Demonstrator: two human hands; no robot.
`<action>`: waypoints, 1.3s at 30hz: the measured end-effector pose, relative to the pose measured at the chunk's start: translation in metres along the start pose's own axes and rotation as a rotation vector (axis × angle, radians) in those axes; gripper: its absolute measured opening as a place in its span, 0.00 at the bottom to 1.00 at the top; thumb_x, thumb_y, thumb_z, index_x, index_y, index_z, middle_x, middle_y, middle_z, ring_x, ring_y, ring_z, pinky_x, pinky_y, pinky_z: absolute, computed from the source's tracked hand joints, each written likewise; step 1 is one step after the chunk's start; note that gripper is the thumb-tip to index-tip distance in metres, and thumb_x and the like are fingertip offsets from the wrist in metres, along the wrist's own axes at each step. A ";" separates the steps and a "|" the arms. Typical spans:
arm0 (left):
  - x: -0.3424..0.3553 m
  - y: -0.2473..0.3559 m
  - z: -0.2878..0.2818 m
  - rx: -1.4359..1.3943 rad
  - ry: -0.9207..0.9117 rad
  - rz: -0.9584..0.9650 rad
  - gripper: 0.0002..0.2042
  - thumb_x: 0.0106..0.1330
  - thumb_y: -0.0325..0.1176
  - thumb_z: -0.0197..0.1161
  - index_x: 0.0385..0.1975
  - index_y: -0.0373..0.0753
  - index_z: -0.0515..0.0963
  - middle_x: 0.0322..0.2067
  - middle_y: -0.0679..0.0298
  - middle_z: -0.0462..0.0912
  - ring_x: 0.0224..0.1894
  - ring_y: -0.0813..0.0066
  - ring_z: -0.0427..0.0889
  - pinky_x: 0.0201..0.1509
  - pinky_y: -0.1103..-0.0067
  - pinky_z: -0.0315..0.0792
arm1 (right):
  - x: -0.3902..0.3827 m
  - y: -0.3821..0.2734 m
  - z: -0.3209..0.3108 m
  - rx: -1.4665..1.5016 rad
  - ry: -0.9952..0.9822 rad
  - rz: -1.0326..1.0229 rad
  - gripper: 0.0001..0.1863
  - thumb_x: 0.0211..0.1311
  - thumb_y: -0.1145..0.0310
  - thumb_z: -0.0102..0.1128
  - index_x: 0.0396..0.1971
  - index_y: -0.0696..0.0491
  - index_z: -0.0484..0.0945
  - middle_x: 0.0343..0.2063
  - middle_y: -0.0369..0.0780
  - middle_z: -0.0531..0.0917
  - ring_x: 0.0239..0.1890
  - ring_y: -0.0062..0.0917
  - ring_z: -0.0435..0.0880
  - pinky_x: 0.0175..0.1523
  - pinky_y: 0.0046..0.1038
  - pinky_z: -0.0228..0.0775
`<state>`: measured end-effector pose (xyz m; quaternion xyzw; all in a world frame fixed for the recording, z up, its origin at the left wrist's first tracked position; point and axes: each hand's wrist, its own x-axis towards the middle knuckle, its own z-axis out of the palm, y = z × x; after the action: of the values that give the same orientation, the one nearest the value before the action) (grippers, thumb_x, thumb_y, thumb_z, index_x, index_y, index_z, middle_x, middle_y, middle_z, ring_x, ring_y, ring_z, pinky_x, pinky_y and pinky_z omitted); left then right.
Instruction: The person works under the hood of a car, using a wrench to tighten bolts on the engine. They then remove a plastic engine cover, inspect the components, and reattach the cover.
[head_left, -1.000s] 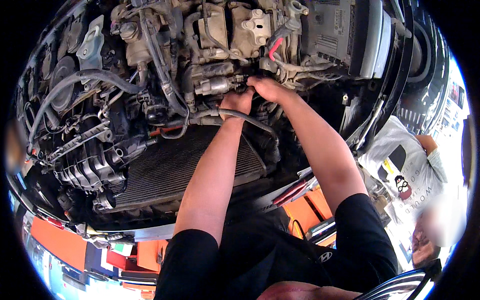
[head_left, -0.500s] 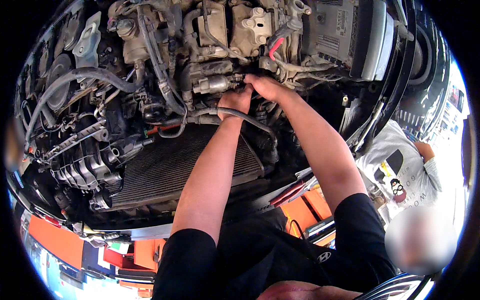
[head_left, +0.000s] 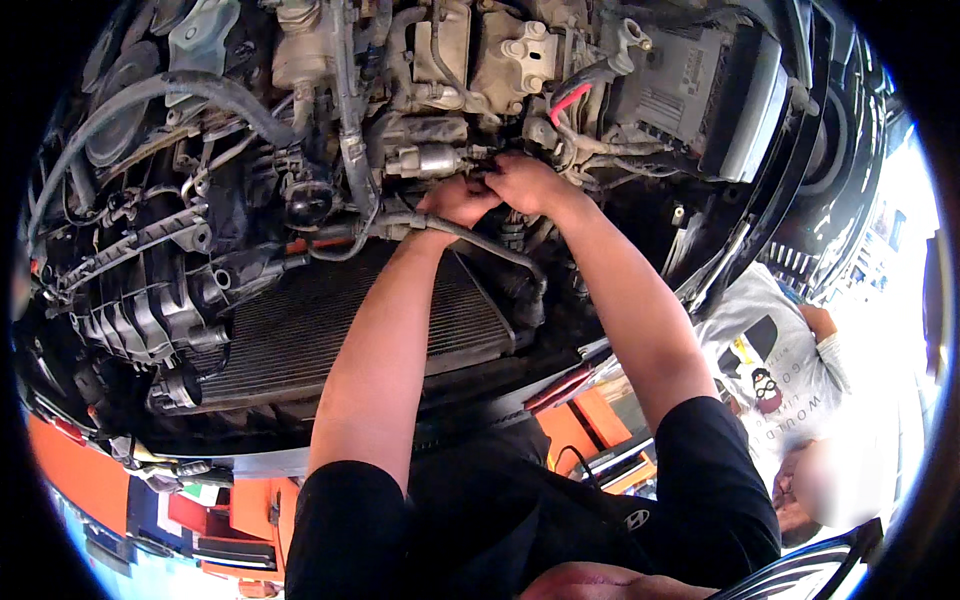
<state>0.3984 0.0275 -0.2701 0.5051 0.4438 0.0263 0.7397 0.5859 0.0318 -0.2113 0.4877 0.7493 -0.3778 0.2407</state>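
Observation:
Both my arms reach up into an open engine bay. My right hand (head_left: 528,182) pinches a small dark connector (head_left: 482,160) just right of a silvery cylinder (head_left: 428,160). Directly beside it, touching it, my left hand (head_left: 458,200) is curled toward the same spot, its fingertips hidden. A grey hose (head_left: 490,250) runs under my left wrist. A red cable (head_left: 570,100) sits just above my right hand.
A finned radiator (head_left: 290,340) lies below my left forearm, a black ribbed manifold (head_left: 140,320) at left, a grey box-shaped unit (head_left: 690,90) at upper right. Another person in a white printed shirt (head_left: 775,360) stands at right. Orange equipment (head_left: 590,425) shows below the car's front edge.
My hands stay at the same spot by the silvery cylinder, the fingers shifting slightly. The person at right has moved a little lower in the picture.

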 end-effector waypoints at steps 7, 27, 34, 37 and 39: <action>0.022 -0.047 0.016 -0.265 -0.081 0.144 0.24 0.54 0.54 0.73 0.43 0.42 0.89 0.39 0.56 0.92 0.44 0.62 0.89 0.50 0.67 0.78 | -0.006 -0.007 0.004 0.086 0.091 0.129 0.14 0.66 0.60 0.56 0.45 0.49 0.84 0.49 0.50 0.83 0.54 0.49 0.84 0.56 0.45 0.78; 0.015 -0.023 0.009 -0.188 -0.079 0.205 0.19 0.61 0.35 0.71 0.52 0.37 0.84 0.48 0.59 0.90 0.51 0.70 0.85 0.58 0.71 0.75 | -0.011 -0.036 0.019 0.792 0.473 0.525 0.40 0.62 0.63 0.61 0.72 0.59 0.61 0.58 0.54 0.82 0.62 0.46 0.81 0.65 0.38 0.73; 0.003 -0.003 0.001 0.012 -0.052 0.193 0.22 0.59 0.41 0.75 0.52 0.40 0.85 0.46 0.61 0.91 0.49 0.69 0.87 0.56 0.71 0.76 | -0.001 -0.008 0.002 0.524 0.291 0.366 0.27 0.61 0.60 0.60 0.58 0.60 0.75 0.46 0.58 0.85 0.50 0.54 0.84 0.56 0.47 0.76; 0.007 -0.001 -0.005 0.118 -0.106 0.211 0.23 0.59 0.43 0.75 0.54 0.41 0.84 0.48 0.61 0.90 0.49 0.69 0.86 0.57 0.73 0.76 | -0.008 -0.024 0.004 0.426 0.271 0.411 0.28 0.62 0.60 0.61 0.59 0.60 0.74 0.50 0.56 0.85 0.54 0.51 0.84 0.60 0.44 0.76; 0.010 -0.015 0.007 -0.006 0.010 0.150 0.23 0.60 0.44 0.74 0.54 0.41 0.84 0.49 0.60 0.90 0.49 0.69 0.86 0.57 0.73 0.75 | -0.011 -0.037 0.014 0.632 0.453 0.563 0.29 0.63 0.60 0.61 0.61 0.60 0.74 0.52 0.55 0.85 0.57 0.49 0.83 0.62 0.42 0.76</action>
<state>0.4032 0.0203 -0.2875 0.5346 0.4084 0.0853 0.7350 0.5565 0.0055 -0.1992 0.7910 0.4703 -0.3914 0.0040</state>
